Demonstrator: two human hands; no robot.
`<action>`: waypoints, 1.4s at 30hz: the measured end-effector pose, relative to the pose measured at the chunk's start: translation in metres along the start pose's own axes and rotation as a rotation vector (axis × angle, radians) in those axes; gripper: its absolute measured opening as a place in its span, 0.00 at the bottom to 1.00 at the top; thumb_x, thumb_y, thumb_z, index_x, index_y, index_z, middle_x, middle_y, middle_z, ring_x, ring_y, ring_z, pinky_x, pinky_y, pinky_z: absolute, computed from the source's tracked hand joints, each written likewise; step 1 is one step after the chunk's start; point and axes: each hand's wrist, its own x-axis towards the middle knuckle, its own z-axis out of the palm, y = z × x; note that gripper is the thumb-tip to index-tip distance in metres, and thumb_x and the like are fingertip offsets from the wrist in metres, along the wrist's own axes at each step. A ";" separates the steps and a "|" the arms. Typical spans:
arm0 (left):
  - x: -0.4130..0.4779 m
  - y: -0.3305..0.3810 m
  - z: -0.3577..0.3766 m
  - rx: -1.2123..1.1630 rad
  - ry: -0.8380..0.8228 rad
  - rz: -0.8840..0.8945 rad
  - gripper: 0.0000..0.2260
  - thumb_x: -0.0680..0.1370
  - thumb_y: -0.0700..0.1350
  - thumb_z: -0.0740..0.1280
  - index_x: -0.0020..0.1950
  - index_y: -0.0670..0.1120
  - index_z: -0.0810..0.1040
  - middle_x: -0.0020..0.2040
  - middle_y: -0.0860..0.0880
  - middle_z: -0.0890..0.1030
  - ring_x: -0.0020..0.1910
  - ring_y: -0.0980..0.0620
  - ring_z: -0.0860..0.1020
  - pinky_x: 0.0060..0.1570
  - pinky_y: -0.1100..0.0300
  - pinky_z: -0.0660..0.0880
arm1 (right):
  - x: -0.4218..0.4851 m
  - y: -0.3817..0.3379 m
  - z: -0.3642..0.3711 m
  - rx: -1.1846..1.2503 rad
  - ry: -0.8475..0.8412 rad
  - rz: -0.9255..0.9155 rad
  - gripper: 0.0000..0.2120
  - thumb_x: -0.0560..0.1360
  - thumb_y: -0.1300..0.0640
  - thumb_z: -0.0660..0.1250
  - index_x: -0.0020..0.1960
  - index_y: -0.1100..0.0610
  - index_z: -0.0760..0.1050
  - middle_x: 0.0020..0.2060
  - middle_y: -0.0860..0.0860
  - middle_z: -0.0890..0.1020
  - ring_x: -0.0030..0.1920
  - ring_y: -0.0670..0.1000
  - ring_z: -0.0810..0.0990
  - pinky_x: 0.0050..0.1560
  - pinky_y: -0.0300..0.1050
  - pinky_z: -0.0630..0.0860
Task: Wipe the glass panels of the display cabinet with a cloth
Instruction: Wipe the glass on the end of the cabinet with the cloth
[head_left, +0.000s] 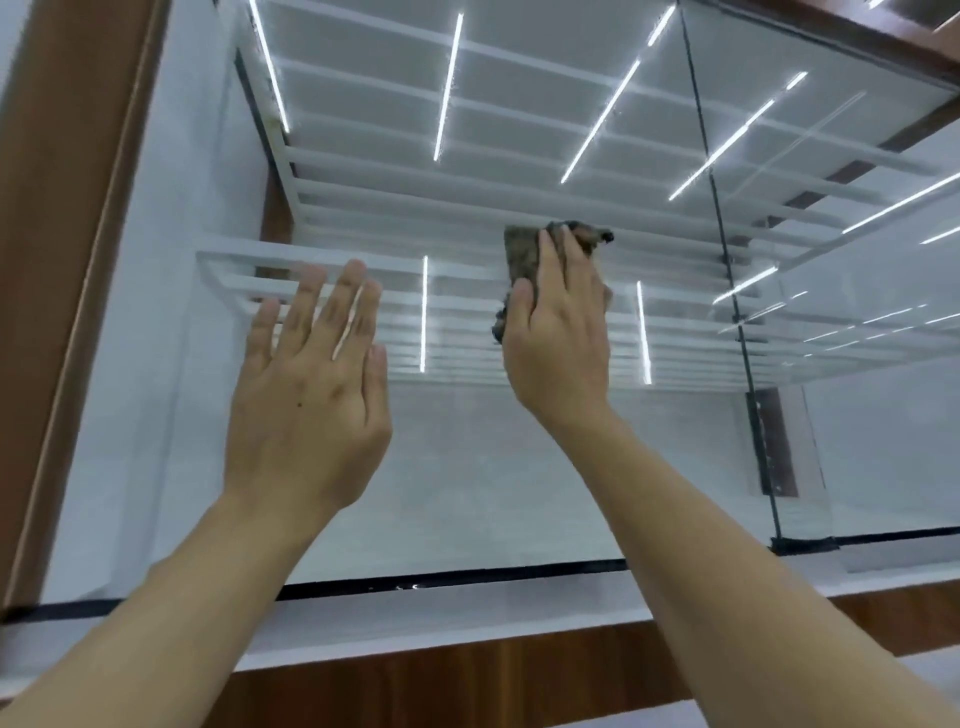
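A large glass panel (457, 467) of the display cabinet fills the view, reflecting ceiling light strips and white beams. My right hand (558, 332) presses a dark brownish cloth (524, 254) flat against the glass at centre, fingers straight over it. The cloth sticks out above and to the left of the fingers. My left hand (311, 384) is raised to the left of it, fingers straight and spread, palm toward the glass. Whether it touches the pane I cannot tell.
A black vertical seam (727, 270) separates this pane from a second glass panel (857, 312) on the right. A brown wooden frame (67, 260) runs down the left side. A black strip and a wood-trimmed ledge (467, 670) lie below the glass.
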 end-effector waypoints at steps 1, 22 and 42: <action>0.000 -0.001 0.000 -0.002 0.000 0.003 0.26 0.85 0.51 0.45 0.82 0.46 0.58 0.82 0.51 0.54 0.82 0.50 0.50 0.80 0.51 0.43 | -0.013 -0.012 0.006 0.014 -0.024 -0.088 0.26 0.84 0.54 0.50 0.80 0.60 0.58 0.80 0.55 0.58 0.80 0.54 0.54 0.79 0.55 0.51; -0.002 0.001 0.000 -0.017 -0.015 0.007 0.26 0.85 0.51 0.43 0.83 0.47 0.53 0.83 0.52 0.51 0.82 0.52 0.46 0.80 0.53 0.41 | -0.067 0.030 -0.020 -0.051 -0.072 -0.007 0.28 0.83 0.50 0.46 0.81 0.58 0.53 0.81 0.53 0.54 0.80 0.53 0.51 0.79 0.59 0.54; -0.005 -0.070 -0.031 0.024 -0.015 -0.011 0.25 0.85 0.50 0.45 0.83 0.47 0.54 0.83 0.51 0.51 0.82 0.51 0.47 0.79 0.55 0.39 | -0.102 -0.041 0.015 -0.060 -0.162 -0.293 0.26 0.84 0.53 0.50 0.80 0.61 0.58 0.80 0.57 0.59 0.80 0.54 0.54 0.80 0.53 0.51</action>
